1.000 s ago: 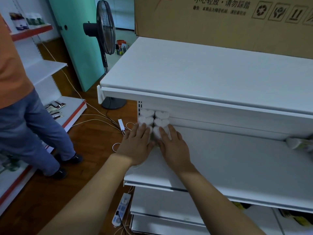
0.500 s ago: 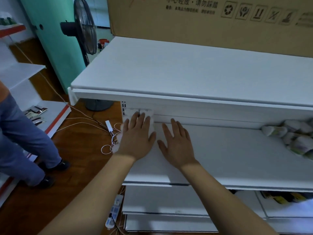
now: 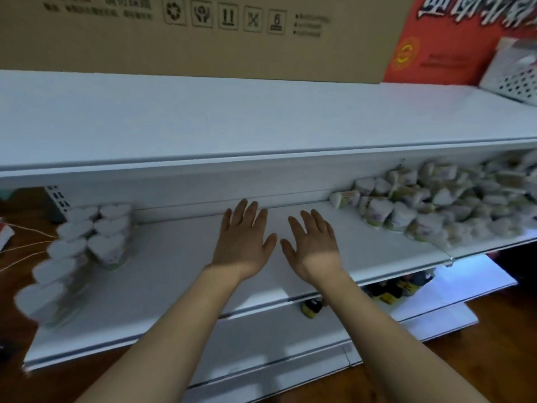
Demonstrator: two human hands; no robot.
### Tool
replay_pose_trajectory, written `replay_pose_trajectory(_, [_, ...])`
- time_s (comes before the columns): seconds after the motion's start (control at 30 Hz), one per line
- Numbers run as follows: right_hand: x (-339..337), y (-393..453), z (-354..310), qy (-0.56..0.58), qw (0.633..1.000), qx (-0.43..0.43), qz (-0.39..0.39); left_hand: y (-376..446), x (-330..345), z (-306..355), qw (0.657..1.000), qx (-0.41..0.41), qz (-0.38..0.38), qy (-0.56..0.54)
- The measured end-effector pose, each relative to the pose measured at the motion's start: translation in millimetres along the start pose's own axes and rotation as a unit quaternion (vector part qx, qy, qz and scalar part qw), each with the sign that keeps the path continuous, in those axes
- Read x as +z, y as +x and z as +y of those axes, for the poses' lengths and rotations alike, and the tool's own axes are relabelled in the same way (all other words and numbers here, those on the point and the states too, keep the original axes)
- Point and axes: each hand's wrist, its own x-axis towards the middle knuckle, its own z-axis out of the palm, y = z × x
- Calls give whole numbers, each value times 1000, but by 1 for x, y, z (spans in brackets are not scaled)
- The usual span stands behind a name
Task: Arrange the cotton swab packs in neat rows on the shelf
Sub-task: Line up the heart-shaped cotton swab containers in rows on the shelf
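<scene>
Heart-shaped white cotton swab packs stand in two neat rows at the left end of the white middle shelf. A loose heap of the same packs lies at the right end of that shelf. My left hand and my right hand hover side by side over the bare middle of the shelf, palms down, fingers straight and spread. Neither hand holds anything, and both are well apart from the rows and the heap.
A white top shelf overhangs the middle one, with a large cardboard box and a red box on it. A white perforated basket stands far right. Dark and yellow items lie on the lower shelf.
My hands have left the arranged packs at the left and moved right over the bare shelf. The view has swung right, bringing the heap of packs fully into sight.
</scene>
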Motion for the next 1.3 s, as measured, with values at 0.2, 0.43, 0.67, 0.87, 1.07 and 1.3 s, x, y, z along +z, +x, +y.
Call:
replay_pose_trajectory(0.2, [-5,1,140,-9,999,2,42,56,31,124,1000,14,-15,-17])
replay_pose_trajectory(0.43, [-14,8,260,-24,992,87,86,93,55,208,999,7,-42,-23])
replay_pose_trajectory(0.67, [6,2,339,-77,990,96,69,117,76,252,996,52,-33,-65])
replay_pose_trajectory(0.87, [-23,-3,337,17,998,36,51,131,85,265,987,83,-39,-131])
replay_pose_trajectory(1.07, [-40,1,300,251,965,-23,70,138,86,260,939,69,-80,-327])
replay_pose_trajectory(1.3, [-9,22,307,72,989,54,115,134,89,218,951,26,-11,-309])
